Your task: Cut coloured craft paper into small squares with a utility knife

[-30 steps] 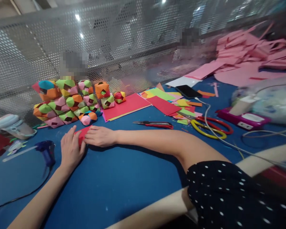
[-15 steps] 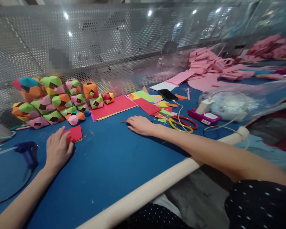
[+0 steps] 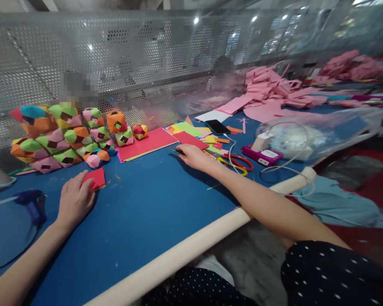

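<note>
My left hand (image 3: 75, 199) lies on the blue table with its thumb and fingers pressed on the left side of a small stack of square paper (image 3: 98, 177). Red is uppermost in that stack, and a thin yellow edge shows beneath. My right hand (image 3: 193, 156) is closed on what looks like a craft knife (image 3: 180, 151), its thin metal tip pointing left; most of the handle is hidden in the fingers. Just beyond that hand lie large red sheets (image 3: 147, 143) over other colours. Folded paper balls (image 3: 78, 137) in several colours are stacked at the back left.
A blue glue gun (image 3: 32, 206) with its cord lies at far left. On the right are scissors (image 3: 238, 163), a phone (image 3: 217, 127), a purple power strip (image 3: 262, 156) with a white cable, and pink paper (image 3: 268, 85). A pale roll (image 3: 191, 250) edges the table; a metal mesh (image 3: 166, 63) stands behind.
My right hand has lifted slightly and shifted away from me with the craft knife, showing more of its dark body. My left hand stays on the paper stack. The camera view has shifted slightly.
</note>
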